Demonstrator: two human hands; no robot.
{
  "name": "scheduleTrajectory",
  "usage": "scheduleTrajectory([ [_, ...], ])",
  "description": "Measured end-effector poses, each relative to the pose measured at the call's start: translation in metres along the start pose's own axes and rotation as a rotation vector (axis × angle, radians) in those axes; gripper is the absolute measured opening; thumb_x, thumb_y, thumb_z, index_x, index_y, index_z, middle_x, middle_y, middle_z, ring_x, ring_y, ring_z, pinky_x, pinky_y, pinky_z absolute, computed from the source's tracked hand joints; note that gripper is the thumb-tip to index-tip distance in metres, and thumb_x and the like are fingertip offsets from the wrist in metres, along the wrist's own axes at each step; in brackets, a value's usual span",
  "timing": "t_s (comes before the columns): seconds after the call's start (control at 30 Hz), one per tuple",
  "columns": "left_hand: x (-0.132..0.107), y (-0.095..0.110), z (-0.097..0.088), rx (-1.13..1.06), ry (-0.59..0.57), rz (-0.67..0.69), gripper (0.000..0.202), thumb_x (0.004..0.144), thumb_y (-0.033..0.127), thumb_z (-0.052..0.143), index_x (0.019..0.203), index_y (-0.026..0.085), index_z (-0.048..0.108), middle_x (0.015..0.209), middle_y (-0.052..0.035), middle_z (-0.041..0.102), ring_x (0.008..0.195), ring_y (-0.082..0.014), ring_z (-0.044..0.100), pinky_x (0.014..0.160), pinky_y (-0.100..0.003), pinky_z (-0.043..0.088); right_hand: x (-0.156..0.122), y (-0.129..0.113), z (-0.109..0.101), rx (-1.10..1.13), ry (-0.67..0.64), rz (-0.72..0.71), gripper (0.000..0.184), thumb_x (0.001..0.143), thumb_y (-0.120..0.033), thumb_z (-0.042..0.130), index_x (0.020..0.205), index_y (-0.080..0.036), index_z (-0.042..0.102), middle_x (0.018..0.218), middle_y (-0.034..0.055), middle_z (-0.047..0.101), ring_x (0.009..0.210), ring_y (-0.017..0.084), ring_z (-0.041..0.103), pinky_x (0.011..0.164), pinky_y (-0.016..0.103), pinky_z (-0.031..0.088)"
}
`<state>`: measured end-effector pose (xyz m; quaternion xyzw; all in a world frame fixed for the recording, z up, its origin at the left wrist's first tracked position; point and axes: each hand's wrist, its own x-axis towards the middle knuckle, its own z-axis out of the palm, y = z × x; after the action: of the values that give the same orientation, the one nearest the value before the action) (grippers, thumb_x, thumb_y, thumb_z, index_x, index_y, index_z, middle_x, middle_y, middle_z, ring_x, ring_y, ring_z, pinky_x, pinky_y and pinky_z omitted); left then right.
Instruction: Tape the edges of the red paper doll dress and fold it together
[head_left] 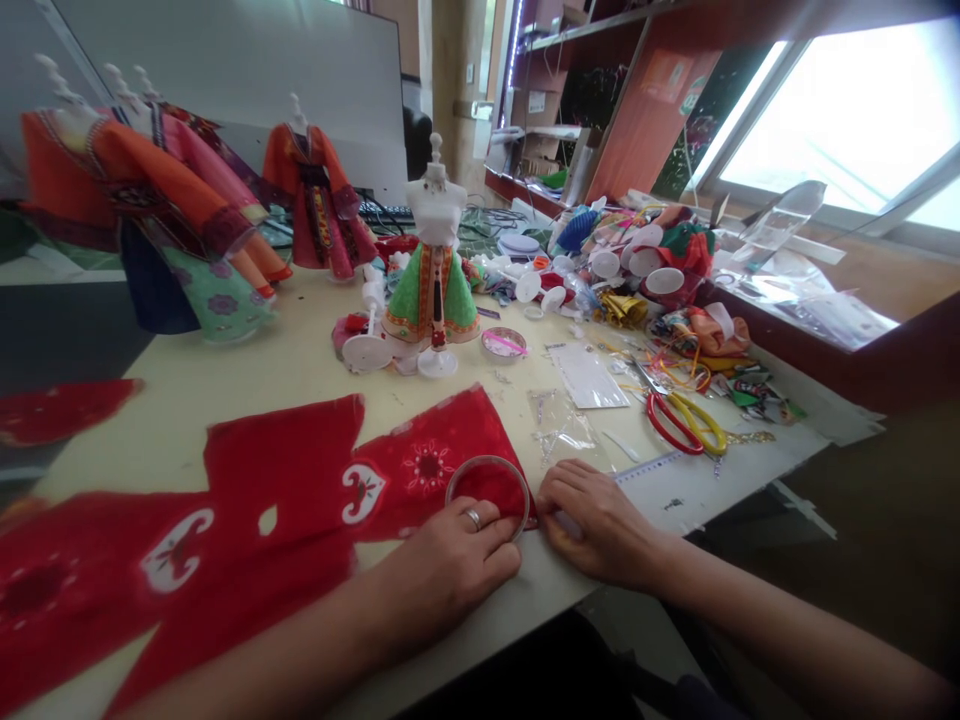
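Note:
My left hand (pixel 461 555), with a ring on one finger, rests on red cloth (pixel 281 450) near its right end. Its closed fingers hold a thin, pale ring (pixel 488 461) that looks like a narrow roll of tape. The cloth lies flat, cut in a garment shape, with white heart-like and floral motifs. Just past the cloth's right corner, my right hand (pixel 596 520) is closed with fingers curled down at the table. A bit of something pale shows under its fingers, too hidden to name.
Scissors (pixel 686 420) with red and yellow handles lie right, near a ruler (pixel 649 466) and clear plastic bags (pixel 562 425). A mannequin (pixel 433 270) in a green skirt stands ahead. Dressed mannequins (pixel 315 200) stand back left. Fabric scraps (pixel 660 255) pile up back right.

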<state>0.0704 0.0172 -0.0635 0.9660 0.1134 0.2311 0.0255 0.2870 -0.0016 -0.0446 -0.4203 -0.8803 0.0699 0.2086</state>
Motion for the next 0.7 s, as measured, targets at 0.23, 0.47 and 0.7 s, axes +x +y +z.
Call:
scheduleTrajectory([
  [0.23, 0.001, 0.001, -0.003, 0.003, -0.017, 0.001, 0.022, 0.093, 0.010, 0.036, 0.087, 0.012, 0.056, 0.099, -0.0111, 0.064, 0.091, -0.0202, 0.056, 0.079, -0.034, 0.050, 0.004, -0.008, 0.000, -0.058, -0.108, 0.110, 0.009, 0.077, -0.014, 0.048, 0.069, -0.018, 0.052, 0.069, 0.0027, 0.057, 0.067, 0.016, 0.050, 0.067, 0.030, 0.039],
  [0.47, 0.001, 0.001, -0.001, 0.010, -0.034, -0.004, 0.021, 0.093, 0.010, 0.036, 0.086, 0.011, 0.056, 0.100, -0.0116, 0.063, 0.090, -0.0203, 0.056, 0.079, -0.035, 0.050, 0.014, -0.015, 0.000, -0.170, -0.201, 0.211, 0.007, 0.071, -0.013, 0.050, 0.066, -0.017, 0.053, 0.067, 0.0033, 0.058, 0.062, 0.015, 0.050, 0.062, 0.029, 0.036],
  [0.7, 0.000, 0.002, -0.003, -0.012, -0.038, -0.010, 0.023, 0.093, 0.009, 0.035, 0.087, 0.011, 0.056, 0.100, -0.0112, 0.065, 0.088, -0.0196, 0.056, 0.078, -0.034, 0.051, 0.005, -0.004, -0.004, -0.186, -0.128, 0.247, 0.013, 0.074, -0.010, 0.047, 0.067, -0.017, 0.055, 0.066, 0.0034, 0.057, 0.062, 0.014, 0.049, 0.061, 0.028, 0.035],
])
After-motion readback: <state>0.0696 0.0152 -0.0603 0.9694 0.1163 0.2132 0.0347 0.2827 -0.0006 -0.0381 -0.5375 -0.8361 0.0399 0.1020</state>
